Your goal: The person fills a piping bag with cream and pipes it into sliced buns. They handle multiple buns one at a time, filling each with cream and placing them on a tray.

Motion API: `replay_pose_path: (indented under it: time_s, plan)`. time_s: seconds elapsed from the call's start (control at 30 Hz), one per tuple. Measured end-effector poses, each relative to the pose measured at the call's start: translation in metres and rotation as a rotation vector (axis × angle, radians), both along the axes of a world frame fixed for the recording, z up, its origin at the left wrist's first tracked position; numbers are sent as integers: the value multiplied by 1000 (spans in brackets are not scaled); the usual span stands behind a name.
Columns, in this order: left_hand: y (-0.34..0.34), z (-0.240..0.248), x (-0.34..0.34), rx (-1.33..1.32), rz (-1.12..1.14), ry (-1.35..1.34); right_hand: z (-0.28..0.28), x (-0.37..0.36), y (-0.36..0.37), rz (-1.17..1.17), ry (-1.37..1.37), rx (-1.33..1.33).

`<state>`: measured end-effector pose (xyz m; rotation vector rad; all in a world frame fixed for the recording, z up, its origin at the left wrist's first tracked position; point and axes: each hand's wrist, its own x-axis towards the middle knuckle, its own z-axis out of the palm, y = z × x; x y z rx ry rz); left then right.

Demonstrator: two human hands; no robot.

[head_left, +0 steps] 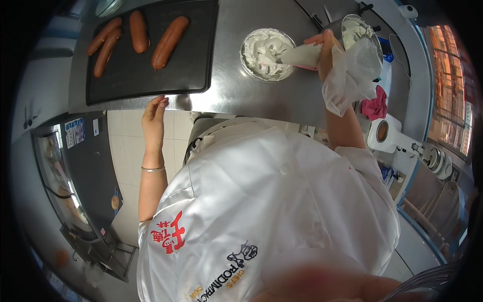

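My right hand point(328, 50) is wrapped round a clear piping bag point(308, 55) filled with pale cream. The bag's loose upper part point(352, 73) hangs crumpled over my wrist. Its narrow end points left, over the rim of a round metal bowl point(242, 59) of whipped cream point(266, 48). My left hand point(155, 113) is at the counter's front edge, just below the black baking tray point(196, 75), fingertips pinched together. Whether anything is between them I cannot make out. Long brown buns point(170, 43) lie on the tray, some with a lengthwise split.
Right of the first bowl, a tilted metal container point(358, 31) holds more cream. A pink cloth point(375, 104) and a white stand mixer point(385, 133) are at the right. The steel counter point(229, 93) has a front edge before me. A dark glass-fronted cabinet point(63, 176) stands at left.
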<state>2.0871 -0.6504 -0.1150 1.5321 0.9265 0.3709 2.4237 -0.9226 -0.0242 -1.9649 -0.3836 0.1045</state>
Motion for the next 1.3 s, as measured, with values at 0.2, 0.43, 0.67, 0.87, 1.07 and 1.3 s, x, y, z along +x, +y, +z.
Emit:
replay_pose_path:
  time_s: [0.2, 0.43, 0.67, 0.87, 1.07, 1.3]
  plan:
    - [87, -19, 4, 187, -31, 69, -6, -17, -2, 72, -38, -215]
    - [210, -29, 47, 342, -325, -19, -23, -32, -24, -107, 63, -98]
    - [252, -42, 106, 588, -737, 18, 39, -87, -48, -696, 356, 1025]
    - [238, -67, 179, 433, -778, 349, -2, -160, 3, -213, 595, 1573]
    - [220, -94, 216, 300, -747, 547, 21, -141, 63, -234, 661, 1422]
    - [197, -86, 213, 223, -643, 559, 27, -110, 139, -180, 641, 719]
